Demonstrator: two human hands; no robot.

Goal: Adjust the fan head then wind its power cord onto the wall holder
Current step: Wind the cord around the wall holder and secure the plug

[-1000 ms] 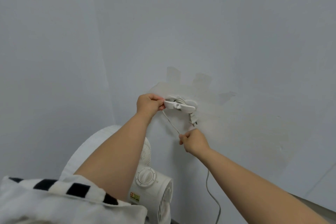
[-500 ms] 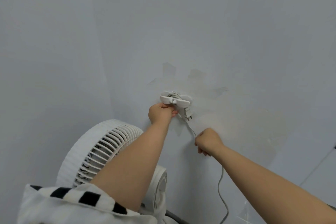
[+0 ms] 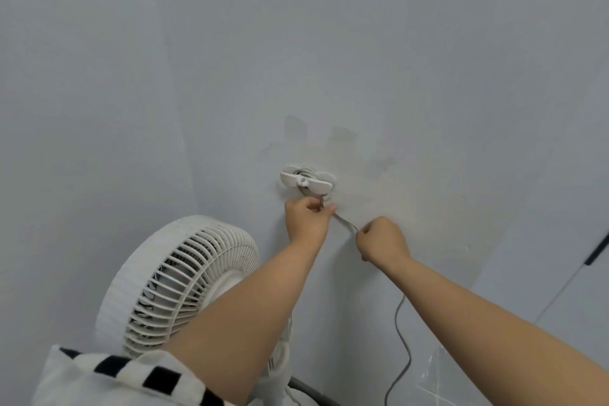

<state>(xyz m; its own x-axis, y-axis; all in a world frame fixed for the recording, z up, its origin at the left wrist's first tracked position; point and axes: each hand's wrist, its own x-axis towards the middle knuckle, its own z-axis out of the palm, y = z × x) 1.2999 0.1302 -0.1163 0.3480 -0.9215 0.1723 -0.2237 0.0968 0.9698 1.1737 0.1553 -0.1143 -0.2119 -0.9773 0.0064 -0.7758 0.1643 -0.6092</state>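
A white cord holder (image 3: 306, 182) is fixed to the grey wall, with several turns of grey power cord (image 3: 400, 326) wound behind its wings. My left hand (image 3: 306, 219) sits just under the holder and pinches the cord where it leaves the winding. My right hand (image 3: 382, 239), lower and to the right, grips the same cord, which runs taut between both hands and then hangs slack toward the floor. The white fan (image 3: 178, 287) stands at lower left with its grille tilted upward.
The grey wall (image 3: 395, 76) fills most of the view, with patched paint marks around the holder. A wall corner runs down at the left. A pale panel with a dark handle (image 3: 596, 252) shows at the right edge.
My left hand dropped from the holder's left wing to just beneath it and took the cord. My right hand moved right and down along the cord. The view tilted down, showing more of the fan.
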